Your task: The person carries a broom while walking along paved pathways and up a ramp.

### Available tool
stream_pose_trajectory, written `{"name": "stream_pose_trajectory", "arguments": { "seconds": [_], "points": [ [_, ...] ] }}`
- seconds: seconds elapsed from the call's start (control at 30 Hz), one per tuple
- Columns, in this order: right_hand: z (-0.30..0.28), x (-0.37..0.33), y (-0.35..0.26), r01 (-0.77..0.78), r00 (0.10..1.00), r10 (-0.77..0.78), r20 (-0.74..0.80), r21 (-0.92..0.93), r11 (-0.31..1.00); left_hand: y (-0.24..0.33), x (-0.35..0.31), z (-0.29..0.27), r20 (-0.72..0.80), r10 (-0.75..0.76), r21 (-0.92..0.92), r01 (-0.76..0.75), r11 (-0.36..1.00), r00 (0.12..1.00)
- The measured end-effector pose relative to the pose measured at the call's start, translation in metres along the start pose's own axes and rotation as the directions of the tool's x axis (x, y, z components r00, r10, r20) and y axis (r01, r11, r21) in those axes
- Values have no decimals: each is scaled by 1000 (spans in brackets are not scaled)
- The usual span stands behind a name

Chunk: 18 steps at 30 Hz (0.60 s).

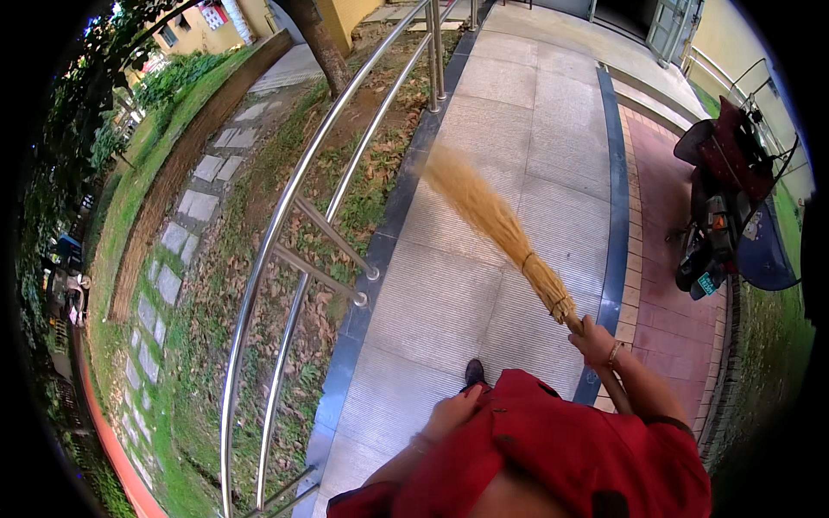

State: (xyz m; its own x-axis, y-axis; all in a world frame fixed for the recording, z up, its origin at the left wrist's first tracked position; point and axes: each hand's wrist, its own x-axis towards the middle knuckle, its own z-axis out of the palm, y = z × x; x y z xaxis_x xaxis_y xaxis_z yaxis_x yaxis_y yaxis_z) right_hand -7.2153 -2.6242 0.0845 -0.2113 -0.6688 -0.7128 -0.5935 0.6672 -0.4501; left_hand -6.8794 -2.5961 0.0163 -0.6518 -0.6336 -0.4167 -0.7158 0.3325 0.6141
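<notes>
The right hand (pixel 594 338) is gripping a straw broom (pixel 496 223), fingers clenched on its handle, bristles reaching over the grey paved ramp (pixel 484 285); the left hand (pixel 449 414) is resting against the red garment (pixel 561 449), its fingers' state unclear.

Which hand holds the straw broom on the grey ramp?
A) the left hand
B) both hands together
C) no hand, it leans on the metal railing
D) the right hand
D: the right hand grips the straw broom at the bound end, while the left hand rests empty against the red garment.
</notes>
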Motion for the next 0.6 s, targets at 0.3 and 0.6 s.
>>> {"name": "stream_pose_trajectory", "arguments": {
  "seconds": [0.3, 0.6],
  "points": [
    [-72, 95, 22, -42, 992, 110, -63, 657, 753, -21, 116, -72, 32, -37, 52, 35, 998, 999],
    [-182, 236, 130, -91, 989, 94, 114, 972, -216, -14, 255, -190, 139, -146, 125, 128, 984, 979]
  ]
}}
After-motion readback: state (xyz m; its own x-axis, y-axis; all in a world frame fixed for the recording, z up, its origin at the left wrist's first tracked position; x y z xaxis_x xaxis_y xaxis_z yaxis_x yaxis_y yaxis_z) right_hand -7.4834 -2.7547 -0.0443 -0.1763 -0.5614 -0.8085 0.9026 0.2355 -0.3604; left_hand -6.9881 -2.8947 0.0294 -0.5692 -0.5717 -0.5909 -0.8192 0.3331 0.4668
